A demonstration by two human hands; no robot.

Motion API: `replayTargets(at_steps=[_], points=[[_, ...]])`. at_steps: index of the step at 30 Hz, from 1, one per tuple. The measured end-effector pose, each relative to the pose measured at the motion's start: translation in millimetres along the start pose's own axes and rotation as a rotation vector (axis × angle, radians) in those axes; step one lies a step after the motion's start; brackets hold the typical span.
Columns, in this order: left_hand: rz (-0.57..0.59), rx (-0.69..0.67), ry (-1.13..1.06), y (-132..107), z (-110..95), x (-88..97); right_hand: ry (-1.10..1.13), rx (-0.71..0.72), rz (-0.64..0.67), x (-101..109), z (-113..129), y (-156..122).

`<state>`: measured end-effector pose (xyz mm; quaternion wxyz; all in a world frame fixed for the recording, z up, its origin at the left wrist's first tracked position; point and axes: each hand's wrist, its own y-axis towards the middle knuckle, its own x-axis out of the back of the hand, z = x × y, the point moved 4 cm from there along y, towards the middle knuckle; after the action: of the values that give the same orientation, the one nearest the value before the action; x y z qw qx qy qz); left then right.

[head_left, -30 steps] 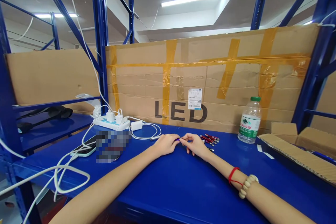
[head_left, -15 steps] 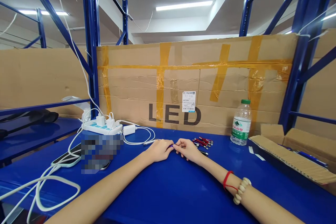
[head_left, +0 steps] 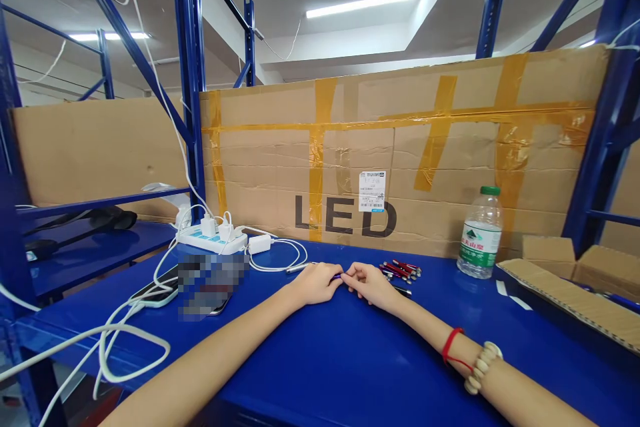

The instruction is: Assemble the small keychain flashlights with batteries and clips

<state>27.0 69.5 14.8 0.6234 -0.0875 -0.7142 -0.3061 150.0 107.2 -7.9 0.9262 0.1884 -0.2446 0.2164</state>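
My left hand point(head_left: 317, 283) and my right hand point(head_left: 371, 284) meet over the blue table, fingertips close together. Between them shows a short bit of a slim purple pen part point(head_left: 337, 276), mostly hidden by the fingers. Both hands are closed in a pinch on it. Just beyond the left hand lies a slim silver pen-like piece point(head_left: 297, 268). Behind the right hand is a small pile of red pen parts point(head_left: 400, 270) with silvery ends. A dark slim piece point(head_left: 403, 291) pokes out beside the right wrist.
A water bottle point(head_left: 481, 233) with a green cap stands at the right, near an open cardboard box point(head_left: 570, 290) holding blue pen-like things. At the left are a white power strip point(head_left: 213, 240), tangled white cables point(head_left: 107, 330) and a phone point(head_left: 160, 290). Tall cardboard point(head_left: 270, 167) backs the table.
The camera view has turned slightly left, so everything sits further right in the picture. Both hands keep their pinch on the purple piece in nearly the same pose.
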Motion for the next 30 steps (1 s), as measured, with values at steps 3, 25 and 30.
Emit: replayTargets(at_steps=[3,25,30], points=[[0.001,0.002,0.006,0.0,-0.1,0.2,-0.013,0.013,-0.003,-0.3,0.2,0.1],[0.010,0.065,0.027,0.5,3.6,-1.2,0.128,-0.037,0.015,4.0,-2.9,1.8],[0.010,0.063,0.013,0.7,4.6,-2.1,0.183,-0.058,0.023,6.2,-2.3,0.5]])
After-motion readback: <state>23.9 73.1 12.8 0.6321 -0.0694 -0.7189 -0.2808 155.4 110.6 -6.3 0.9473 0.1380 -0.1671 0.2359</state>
